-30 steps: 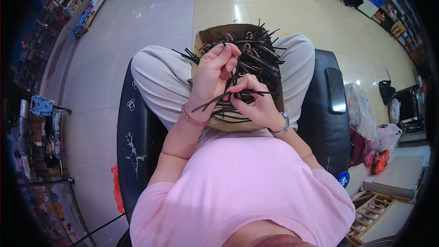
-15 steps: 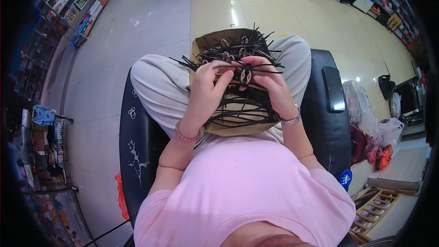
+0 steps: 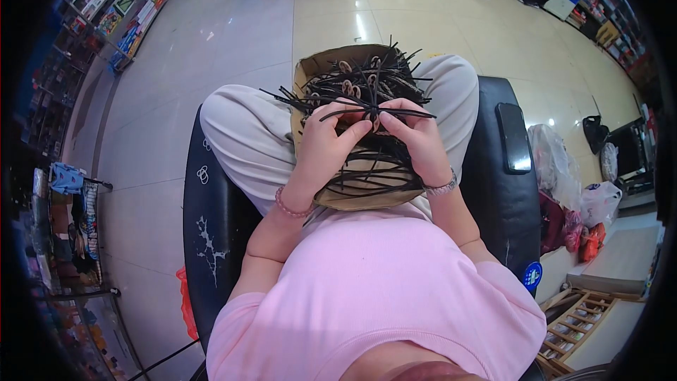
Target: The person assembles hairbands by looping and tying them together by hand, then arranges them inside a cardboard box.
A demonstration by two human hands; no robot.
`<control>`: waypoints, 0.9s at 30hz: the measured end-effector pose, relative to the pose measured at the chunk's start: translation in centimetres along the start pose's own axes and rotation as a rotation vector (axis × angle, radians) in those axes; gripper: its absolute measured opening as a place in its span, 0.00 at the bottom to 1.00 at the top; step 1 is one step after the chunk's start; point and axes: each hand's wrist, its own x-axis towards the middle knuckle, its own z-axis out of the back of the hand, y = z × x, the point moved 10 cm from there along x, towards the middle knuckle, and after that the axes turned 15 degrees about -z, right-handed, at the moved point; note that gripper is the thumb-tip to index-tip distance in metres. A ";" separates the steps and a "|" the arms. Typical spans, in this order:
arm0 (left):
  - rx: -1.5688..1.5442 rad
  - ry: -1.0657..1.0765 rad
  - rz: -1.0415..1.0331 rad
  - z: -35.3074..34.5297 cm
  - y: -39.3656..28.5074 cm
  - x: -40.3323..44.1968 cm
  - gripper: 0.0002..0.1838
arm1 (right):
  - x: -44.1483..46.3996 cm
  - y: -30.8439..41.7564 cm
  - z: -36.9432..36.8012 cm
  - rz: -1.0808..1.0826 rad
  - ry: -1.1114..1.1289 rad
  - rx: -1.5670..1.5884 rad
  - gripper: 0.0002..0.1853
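Mid-frame, your left hand and right hand pinch a black cord strand with an oval brown charm; its splayed ends look unfinished. Similar black pieces lie in the brown cardboard box.

Black cords are pinched by the left hand and right hand; below both, more dark strands are held in a cardboard box. Rightward of the right hand, a smartphone is seen.

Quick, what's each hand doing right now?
Left hand: closed, fingers pinching the black cord piece above the box.
Right hand: closed, pinching the same piece.
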 end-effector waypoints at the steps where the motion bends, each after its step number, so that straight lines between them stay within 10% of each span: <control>1: -0.012 0.005 -0.017 -0.1 -0.1 0.1 0.08 | 0.0 -0.1 -0.2 0.001 0.001 0.002 0.14; 7: -0.259 -0.072 0.152 2.4 1.5 0.4 0.07 | -1.7 4.3 -0.7 0.485 -0.260 -0.647 0.14; 14: 0.196 -0.683 -0.002 33.7 2.4 -4.4 0.11 | -3.5 3.3 6.6 0.333 -0.477 -0.264 0.16; 20: 0.392 -1.009 0.328 50.9 9.3 -23.9 0.15 | -3.8 0.9 8.9 0.283 -0.524 -0.267 0.15; 27: 1.238 -0.459 0.608 52.9 14.9 -26.4 0.24 | -3.9 -0.3 9.9 0.249 -0.543 -0.267 0.14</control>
